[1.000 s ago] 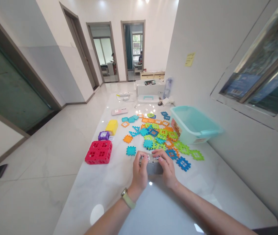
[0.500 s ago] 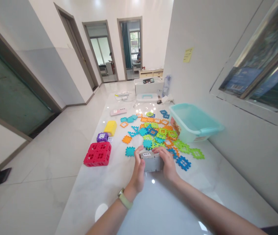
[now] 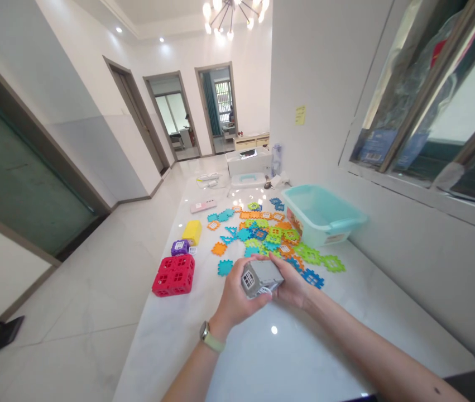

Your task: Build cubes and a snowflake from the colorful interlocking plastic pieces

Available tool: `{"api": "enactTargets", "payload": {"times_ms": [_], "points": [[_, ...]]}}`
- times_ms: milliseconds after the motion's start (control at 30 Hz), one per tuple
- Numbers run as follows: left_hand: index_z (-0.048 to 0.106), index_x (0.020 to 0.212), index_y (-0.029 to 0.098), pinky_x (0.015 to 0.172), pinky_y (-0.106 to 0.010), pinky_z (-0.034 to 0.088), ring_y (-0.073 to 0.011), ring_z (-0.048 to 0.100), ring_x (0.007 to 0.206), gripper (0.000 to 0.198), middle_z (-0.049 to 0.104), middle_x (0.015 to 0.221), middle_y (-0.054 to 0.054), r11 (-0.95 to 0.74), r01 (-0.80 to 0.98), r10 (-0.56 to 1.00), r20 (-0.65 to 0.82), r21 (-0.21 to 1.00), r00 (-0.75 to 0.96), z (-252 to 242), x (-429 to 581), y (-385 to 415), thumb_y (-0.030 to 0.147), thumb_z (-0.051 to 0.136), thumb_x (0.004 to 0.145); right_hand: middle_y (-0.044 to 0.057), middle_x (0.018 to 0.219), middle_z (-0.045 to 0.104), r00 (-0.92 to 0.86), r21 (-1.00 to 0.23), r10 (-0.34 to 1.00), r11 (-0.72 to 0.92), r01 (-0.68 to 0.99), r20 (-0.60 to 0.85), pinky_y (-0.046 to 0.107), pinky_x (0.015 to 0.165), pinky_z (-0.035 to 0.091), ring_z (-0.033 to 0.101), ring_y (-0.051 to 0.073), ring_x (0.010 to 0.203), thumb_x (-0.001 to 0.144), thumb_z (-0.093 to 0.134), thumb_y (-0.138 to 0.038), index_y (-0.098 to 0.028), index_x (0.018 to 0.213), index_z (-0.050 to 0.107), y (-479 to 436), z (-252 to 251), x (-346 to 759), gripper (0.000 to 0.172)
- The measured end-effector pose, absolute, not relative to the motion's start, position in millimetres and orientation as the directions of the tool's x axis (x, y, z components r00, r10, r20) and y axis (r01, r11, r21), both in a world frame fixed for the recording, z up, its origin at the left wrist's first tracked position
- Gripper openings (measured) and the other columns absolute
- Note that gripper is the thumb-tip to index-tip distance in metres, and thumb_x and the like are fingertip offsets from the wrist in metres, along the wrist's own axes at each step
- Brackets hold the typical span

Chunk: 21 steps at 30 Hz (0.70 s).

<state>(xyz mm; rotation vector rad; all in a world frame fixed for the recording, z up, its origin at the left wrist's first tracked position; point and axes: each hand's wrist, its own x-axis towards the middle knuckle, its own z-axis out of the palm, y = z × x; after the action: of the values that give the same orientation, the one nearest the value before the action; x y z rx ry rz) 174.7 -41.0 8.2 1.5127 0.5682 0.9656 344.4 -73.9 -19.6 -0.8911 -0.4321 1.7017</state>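
Observation:
Both my hands hold a grey block (image 3: 259,277) built of interlocking tiles, lifted a little off the white table (image 3: 262,357) and tilted. My left hand (image 3: 233,298) wraps round its left end, where a windowed face shows. Its right end is gripped by my right hand (image 3: 293,285). Just beyond lies a heap of loose puzzle tiles (image 3: 270,234) in blue, orange and green.
A red double cube (image 3: 174,274), a purple cube (image 3: 180,247) and a yellow block (image 3: 192,231) stand to the left. A teal tub (image 3: 321,215) sits by the wall at the right. White boxes, a bottle and cables lie at the far end.
The grey block has been lifted off the table and turned so its end face shows. My view has tipped upward, showing the ceiling lamp.

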Motion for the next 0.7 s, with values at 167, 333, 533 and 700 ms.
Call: {"api": "enactTargets", "payload": {"times_ms": [167,333,533,700], "points": [[0.061,0.109,0.02,0.088,-0.033,0.049,-0.0268,0.063,0.096,0.054,0.067,0.103,-0.007,-0.14,-0.171,0.901,0.197,0.975,0.386,-3,178,-34,0.026,0.086,0.061,0.012,0.124,0.065,-0.062,-0.849,0.99,-0.138,-0.511,-0.123,0.046,0.081,0.053,0.067,0.027,0.101,0.09,0.02,-0.073,-0.026,0.145,0.038,-78,-8,341,0.074],[0.05,0.126,0.023,0.086,-0.031,0.051,-0.0238,0.063,0.102,0.061,0.063,0.113,-0.007,-0.082,-0.259,0.957,0.148,0.962,0.248,-15,181,-24,0.034,0.079,0.074,0.005,0.149,0.045,-0.007,-0.926,1.0,0.016,-0.376,0.02,0.049,0.101,0.044,0.053,0.026,0.127,0.085,0.055,-0.055,-0.034,0.15,0.03,-80,-13,338,0.072],[0.052,0.124,0.026,0.07,-0.031,0.057,-0.0276,0.065,0.1,0.059,0.062,0.118,-0.009,0.122,-0.31,0.954,-0.026,0.943,0.297,-20,180,-21,0.045,0.078,0.073,0.004,0.158,0.03,0.034,-0.992,0.998,0.058,-0.112,0.054,0.049,0.113,0.031,0.03,0.025,0.144,0.089,0.056,-0.056,-0.032,0.153,0.024,-80,-28,337,0.075],[0.047,0.126,0.028,0.077,-0.034,0.057,-0.026,0.065,0.1,0.058,0.061,0.12,-0.008,0.229,-0.433,0.896,-0.014,0.872,0.444,-24,179,-25,0.052,0.07,0.078,0.006,0.157,0.03,0.115,-0.987,0.982,0.142,0.069,0.149,0.048,0.12,0.013,0.025,0.023,0.145,0.091,0.049,-0.059,-0.029,0.154,0.022,-81,-31,335,0.074]]}}
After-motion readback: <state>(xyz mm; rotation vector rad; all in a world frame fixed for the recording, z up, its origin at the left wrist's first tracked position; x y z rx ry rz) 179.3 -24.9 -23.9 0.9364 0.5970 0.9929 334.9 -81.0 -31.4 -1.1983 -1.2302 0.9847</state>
